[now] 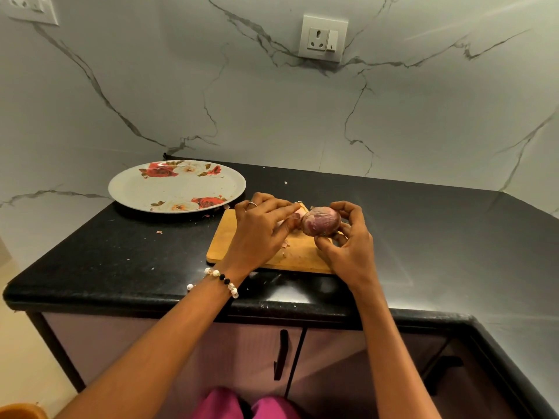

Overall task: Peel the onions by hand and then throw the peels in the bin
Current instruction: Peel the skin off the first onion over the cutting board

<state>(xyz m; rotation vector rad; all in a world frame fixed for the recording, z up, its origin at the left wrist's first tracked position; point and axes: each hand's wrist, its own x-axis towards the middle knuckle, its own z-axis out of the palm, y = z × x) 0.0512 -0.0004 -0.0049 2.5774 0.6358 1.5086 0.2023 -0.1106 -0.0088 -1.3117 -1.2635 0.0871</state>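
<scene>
Above the wooden cutting board (299, 252), the right hand (348, 243) cups a red onion (322, 221) with curled fingers, while the left hand (260, 231) pinches loose skin at the onion's end. Scraps of peel (284, 244) lie on the board beneath the left hand. Left of the board, on the black counter (121, 255), sits a flowered plate (177, 186). A wall socket (322, 37) is mounted well behind the board.

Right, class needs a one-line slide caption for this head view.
Two hands, left and right, peel a red onion over a wooden board beside a floral plate.
</scene>
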